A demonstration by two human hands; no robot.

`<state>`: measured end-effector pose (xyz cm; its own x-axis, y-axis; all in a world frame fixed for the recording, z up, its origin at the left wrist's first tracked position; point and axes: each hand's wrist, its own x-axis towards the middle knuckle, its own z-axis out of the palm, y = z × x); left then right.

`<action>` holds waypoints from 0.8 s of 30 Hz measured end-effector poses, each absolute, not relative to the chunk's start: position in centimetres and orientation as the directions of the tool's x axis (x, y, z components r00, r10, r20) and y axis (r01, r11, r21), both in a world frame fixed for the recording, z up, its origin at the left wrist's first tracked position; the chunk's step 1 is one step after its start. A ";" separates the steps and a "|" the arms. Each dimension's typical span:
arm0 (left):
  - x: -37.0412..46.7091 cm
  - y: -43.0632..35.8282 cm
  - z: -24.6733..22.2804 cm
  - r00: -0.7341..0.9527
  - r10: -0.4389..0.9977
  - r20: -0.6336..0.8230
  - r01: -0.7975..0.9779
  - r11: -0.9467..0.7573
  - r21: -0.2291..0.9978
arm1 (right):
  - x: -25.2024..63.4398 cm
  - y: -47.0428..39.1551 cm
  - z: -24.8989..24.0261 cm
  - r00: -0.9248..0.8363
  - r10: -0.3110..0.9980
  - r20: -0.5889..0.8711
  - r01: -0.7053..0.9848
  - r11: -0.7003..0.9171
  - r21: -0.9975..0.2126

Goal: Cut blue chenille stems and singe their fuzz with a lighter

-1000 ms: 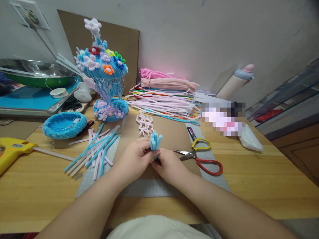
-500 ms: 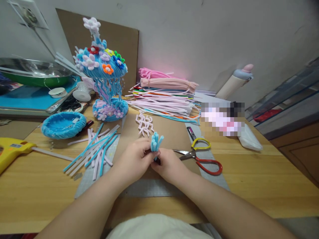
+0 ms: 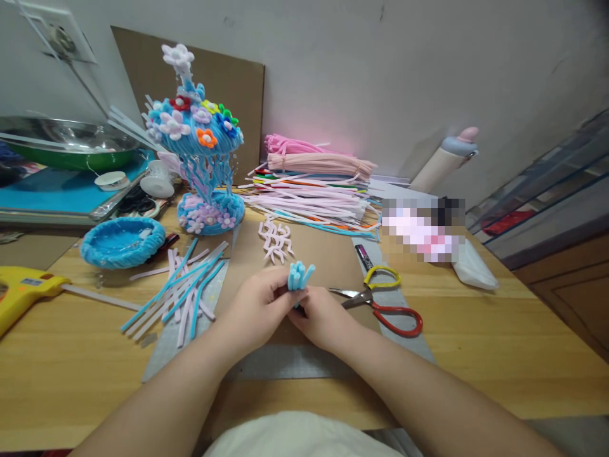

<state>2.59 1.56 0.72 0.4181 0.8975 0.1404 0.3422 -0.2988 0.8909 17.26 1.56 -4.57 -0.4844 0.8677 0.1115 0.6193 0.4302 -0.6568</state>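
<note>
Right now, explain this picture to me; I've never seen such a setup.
There is no machine here. A camera worn on a person's head looks forward and down at two bare hands, the left hand and the right hand. Together they hold a small bunch of blue stems, its tips pointing up.

On the table lie a mat and, over it, cardboard with curly pale pieces. The scissors lie open to the right. To the left are loose strips and a yellow glue gun. Farther back stands a flowered blue ornament.
</note>
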 end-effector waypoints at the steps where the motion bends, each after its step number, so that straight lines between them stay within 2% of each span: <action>1: 2.6 1.5 0.7 0.425 0.898 0.114 0.299 -0.258 0.919 | 17.3 1.5 -4.7 -0.483 0.868 0.114 0.621 0.431 -0.655; 7: 2.5 0.9 0.7 0.455 0.889 0.048 -0.001 -0.054 0.999 | 17.3 1.6 -4.9 -0.507 0.851 0.139 0.597 0.463 -0.655; 11: 2.5 0.6 0.7 0.422 0.904 0.070 -0.130 -0.016 0.991 | 17.4 1.6 -4.9 -0.530 0.830 0.176 0.556 0.497 -0.667; 24: 2.7 0.9 0.7 0.339 0.923 0.182 -0.044 -0.178 0.983 | 17.1 1.7 -5.3 -0.532 0.811 0.244 0.539 0.547 -0.641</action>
